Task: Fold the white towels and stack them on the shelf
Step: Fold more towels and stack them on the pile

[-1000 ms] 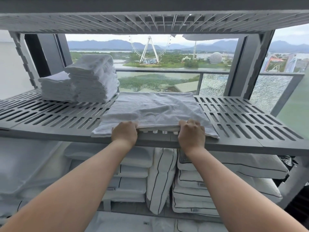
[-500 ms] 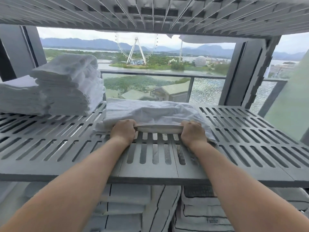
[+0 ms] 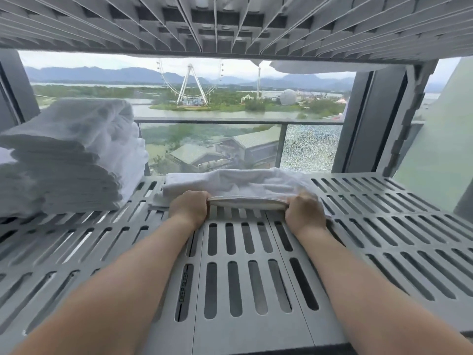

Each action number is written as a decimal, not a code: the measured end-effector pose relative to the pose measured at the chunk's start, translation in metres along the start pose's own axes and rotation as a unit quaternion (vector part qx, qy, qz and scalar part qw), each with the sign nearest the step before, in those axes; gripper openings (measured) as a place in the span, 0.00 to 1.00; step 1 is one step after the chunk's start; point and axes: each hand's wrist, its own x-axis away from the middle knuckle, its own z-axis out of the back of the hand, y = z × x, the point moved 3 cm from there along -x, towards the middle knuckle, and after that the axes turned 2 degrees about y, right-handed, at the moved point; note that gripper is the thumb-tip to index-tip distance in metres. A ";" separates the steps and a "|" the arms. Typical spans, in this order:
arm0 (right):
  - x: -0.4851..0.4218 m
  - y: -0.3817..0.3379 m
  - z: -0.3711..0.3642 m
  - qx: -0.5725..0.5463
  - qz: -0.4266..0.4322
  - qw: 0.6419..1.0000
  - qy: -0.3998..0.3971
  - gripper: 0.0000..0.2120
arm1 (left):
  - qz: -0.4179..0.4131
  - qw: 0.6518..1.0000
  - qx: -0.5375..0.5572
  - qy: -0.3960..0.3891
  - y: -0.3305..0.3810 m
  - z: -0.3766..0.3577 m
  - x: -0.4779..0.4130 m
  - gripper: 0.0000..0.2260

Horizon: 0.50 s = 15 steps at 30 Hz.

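A white towel [image 3: 245, 185] lies bunched across the far middle of the grey slatted shelf [image 3: 245, 278]. My left hand [image 3: 189, 208] grips its near hem on the left, fingers curled round the edge. My right hand [image 3: 304, 213] grips the same hem on the right. The hem is stretched taut between both hands, slightly above the slats. A tall stack of folded white towels [image 3: 76, 155] stands at the shelf's far left, just left of the held towel.
The underside of an upper grey shelf [image 3: 235, 24] hangs low overhead. Behind the shelf is a window with a railing [image 3: 230, 121]. A dark upright post [image 3: 368, 119] stands at the back right. The shelf's right half holds nothing.
Both hands have carried the towel's near hem away from the front edge toward the back of the shelf, folding the towel over itself. The view has moved closer in.
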 end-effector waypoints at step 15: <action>0.046 0.024 0.025 -0.032 0.056 0.997 0.050 0.20 | -0.061 0.980 -0.162 0.097 0.016 0.040 0.089 0.11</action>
